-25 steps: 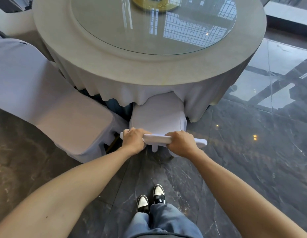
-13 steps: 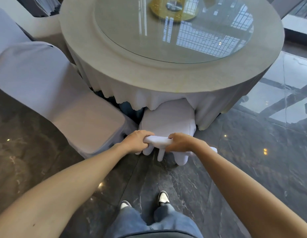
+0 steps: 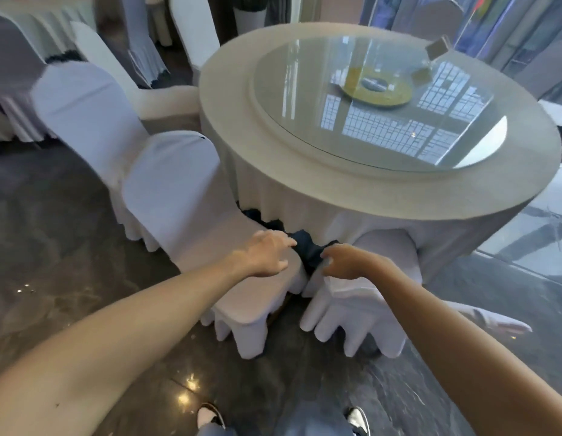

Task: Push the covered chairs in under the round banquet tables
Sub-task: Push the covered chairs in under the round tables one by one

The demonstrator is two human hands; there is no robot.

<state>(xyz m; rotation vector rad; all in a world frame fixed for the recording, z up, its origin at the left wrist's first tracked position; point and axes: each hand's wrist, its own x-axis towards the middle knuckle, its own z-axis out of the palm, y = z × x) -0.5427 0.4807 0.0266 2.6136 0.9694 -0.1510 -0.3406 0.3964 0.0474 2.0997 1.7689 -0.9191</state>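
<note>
Two bare forearms, no sleeves, no watch or rings visible, left hand (image 3: 267,253), right hand (image 3: 344,261), blue denim trousers (image 3: 308,426) below the fingers, black-and-white sneakers (image 3: 210,415), blurred

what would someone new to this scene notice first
The eye lands first on the large round banquet table draped in pale cloth at upper right, its glass turntable mirroring window grids. Next come the two bare forearms reaching in from below: the left hand rests on the white covered chair beside the table, and the right hand hangs above the tucked-in covered chair.
</note>
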